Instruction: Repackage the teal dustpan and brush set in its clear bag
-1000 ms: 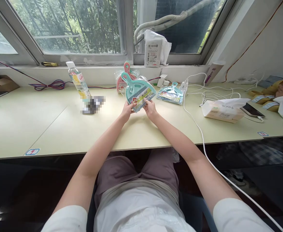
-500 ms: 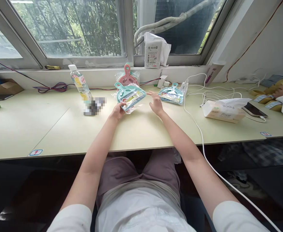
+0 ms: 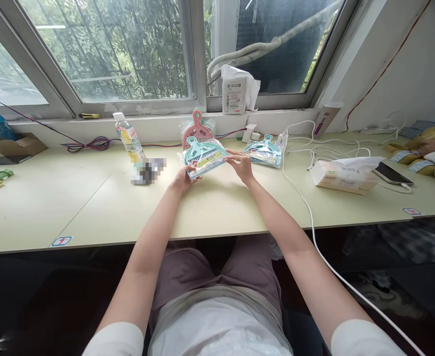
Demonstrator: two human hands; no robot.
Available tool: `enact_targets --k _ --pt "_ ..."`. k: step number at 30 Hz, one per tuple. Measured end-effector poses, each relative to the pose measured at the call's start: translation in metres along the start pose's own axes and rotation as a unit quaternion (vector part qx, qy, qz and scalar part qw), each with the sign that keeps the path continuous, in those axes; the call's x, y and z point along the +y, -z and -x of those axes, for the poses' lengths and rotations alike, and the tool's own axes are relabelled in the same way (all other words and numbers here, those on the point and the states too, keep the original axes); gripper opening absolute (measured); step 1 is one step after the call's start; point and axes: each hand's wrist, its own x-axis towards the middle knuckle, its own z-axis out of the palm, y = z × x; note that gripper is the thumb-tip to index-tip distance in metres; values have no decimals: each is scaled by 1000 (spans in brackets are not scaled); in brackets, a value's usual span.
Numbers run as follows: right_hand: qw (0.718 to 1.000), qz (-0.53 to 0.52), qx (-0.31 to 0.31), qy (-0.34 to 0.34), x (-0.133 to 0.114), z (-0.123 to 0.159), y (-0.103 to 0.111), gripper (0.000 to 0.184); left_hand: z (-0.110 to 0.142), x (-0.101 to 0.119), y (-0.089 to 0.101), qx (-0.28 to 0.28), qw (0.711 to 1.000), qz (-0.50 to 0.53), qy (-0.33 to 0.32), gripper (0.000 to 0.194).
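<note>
Both bare arms stretch forward from the lap over the near edge of the desk [image 3: 91, 198], elbows nearly straight. The left hand [image 3: 182, 179] grips the near left corner of a teal dustpan set [image 3: 203, 155] in clear wrapping, fingers curled under it and thumb on top. The right hand [image 3: 242, 165] has its fingers closed lightly on the set's right edge, palm turned down. The set is held just above the desk, tilted slightly. Right behind it a pink dustpan set [image 3: 197, 132] leans upright. To its right another teal set [image 3: 265, 150] lies flat, with a tissue pack [image 3: 341, 175] farther right. To its left stands a bottle [image 3: 128, 141].
</note>
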Motion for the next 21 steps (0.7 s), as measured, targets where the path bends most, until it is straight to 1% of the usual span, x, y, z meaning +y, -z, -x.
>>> enact_targets --k 2,7,10,12,15,18,21 --pt "1000 -14 12 -13 -2 1 -1 6 0 1 4 -26 999 -12 17 40" --pt "998 -18 43 -33 -4 6 -3 4 -1 0 11 -114 992 -47 41 32" --pt "998 -19 48 -30 -2 7 -5 5 -1 0 14 -148 986 -67 48 35" --pt "999 2 39 -14 2 7 -6 8 -1 1 15 -157 983 -82 50 40" --pt "998 58 34 6 9 5 -6 11 -1 1 15 -152 982 -103 49 47" --pt "993 115 31 -4 16 2 -5 8 2 1 13 -154 979 -126 52 55" --pt "992 120 21 -32 20 1 -5 9 5 3 13 -170 974 -139 61 57"
